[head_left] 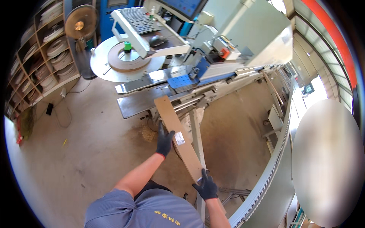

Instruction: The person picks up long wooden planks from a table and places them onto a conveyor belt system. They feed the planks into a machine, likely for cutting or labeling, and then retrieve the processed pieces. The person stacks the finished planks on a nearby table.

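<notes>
I see one long brown board (pixel 175 127) slanting from near right to far left, its far end over or against a metal ledge (pixel 137 105); contact I can't tell. It lies right of my left hand (pixel 165 142), clamped on its left edge, and far-left of my right hand (pixel 207 186), nearer me, fingers clamped round its near end. I count two gloved hands, one board, one white label (pixel 179 138).

A white label (pixel 179 138) is sitting on the brown board (pixel 169 114) mid-frame, its print appearing too small to read. Yellow lettering (pixel 167 218) is running across the grey shirt (pixel 114 209) at bottom centre. The monitor (pixel 184 5) at top is displaying illegible content.
</notes>
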A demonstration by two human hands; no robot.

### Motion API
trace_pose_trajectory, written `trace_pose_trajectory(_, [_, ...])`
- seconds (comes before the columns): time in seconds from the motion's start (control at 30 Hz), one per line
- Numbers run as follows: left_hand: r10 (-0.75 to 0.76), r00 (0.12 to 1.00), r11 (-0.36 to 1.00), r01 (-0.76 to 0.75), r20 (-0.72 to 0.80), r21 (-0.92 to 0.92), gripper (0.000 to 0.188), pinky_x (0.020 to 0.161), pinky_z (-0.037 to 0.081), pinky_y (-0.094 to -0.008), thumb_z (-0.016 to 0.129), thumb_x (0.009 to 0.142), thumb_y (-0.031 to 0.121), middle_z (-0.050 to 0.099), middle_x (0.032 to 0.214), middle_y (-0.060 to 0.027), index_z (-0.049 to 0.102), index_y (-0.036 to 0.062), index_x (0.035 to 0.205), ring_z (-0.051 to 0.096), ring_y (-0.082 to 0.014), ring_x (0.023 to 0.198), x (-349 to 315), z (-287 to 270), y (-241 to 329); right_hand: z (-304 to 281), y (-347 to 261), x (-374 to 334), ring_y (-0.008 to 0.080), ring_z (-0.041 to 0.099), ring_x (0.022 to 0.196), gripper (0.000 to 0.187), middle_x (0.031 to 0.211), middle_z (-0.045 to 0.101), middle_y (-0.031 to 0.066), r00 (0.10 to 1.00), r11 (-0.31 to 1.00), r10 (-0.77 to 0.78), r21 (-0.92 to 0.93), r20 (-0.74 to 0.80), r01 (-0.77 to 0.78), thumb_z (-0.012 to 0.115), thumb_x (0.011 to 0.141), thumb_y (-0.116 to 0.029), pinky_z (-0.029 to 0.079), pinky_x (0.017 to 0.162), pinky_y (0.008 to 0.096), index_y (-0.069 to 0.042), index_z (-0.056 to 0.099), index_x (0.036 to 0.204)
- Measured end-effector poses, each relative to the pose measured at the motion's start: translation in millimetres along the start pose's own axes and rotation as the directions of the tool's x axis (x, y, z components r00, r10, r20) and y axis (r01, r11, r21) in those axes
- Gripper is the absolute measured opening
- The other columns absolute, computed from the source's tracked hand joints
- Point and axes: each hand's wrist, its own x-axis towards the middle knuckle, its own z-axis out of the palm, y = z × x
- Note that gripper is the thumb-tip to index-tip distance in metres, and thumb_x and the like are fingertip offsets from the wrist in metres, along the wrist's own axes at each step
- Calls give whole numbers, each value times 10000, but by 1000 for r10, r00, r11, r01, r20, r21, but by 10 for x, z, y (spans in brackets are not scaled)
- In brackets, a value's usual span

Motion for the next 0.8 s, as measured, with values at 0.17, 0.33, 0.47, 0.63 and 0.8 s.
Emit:
trace_pose_trajectory(0.17, [156,988,931,-150,11,333,917,931,498,-321,680,860,89,596,1343,-158,163,67,1617,616,-198,1139,981,-371,-194,117,-617,817,372,668,933,990,1047,655,170,999,998,-41,-46,2,41,845,702,-462,537,819,494,-182,404,1543])
trace_pose_trajectory(0.33, [119,993,939,-108,-14,326,958,981,487,-328,708,835,94,546,1441,-177,161,68,1620,610,-218,1194,1327,-239,-202,-28,-597,1265,356,669,939,972,1027,657,165,998,998,-21,-58,52,24,851,694,-435,540,812,480,-152,434,1525])
trace_pose_trajectory(0.47, [145,989,934,-127,-29,333,986,902,534,-323,669,826,-15,563,1388,-141,98,62,1626,634,-183,1098,1537,7,-557,-206,-237,1594,344,664,966,955,1061,633,160,995,996,-59,-56,76,64,835,703,-456,550,814,476,-184,431,1526])
trace_pose_trajectory(0.63, [-9,1000,990,9,-3,141,989,842,550,-323,638,840,-73,611,1282,-109,78,110,1635,649,-166,1012,1726,665,-515,-435,221,2073,348,661,961,959,1050,628,155,996,998,-36,-47,79,40,849,683,-435,544,812,483,-190,446,1517])
trace_pose_trajectory(0.8, [-68,998,997,68,2,-25,1010,833,563,-341,595,843,-136,620,1243,-105,83,209,1643,654,-184,1005,1985,1230,-693,-653,581,2531,353,663,952,959,1066,622,162,998,998,-24,-54,63,27,858,663,-429,542,794,486,-222,457,1510])
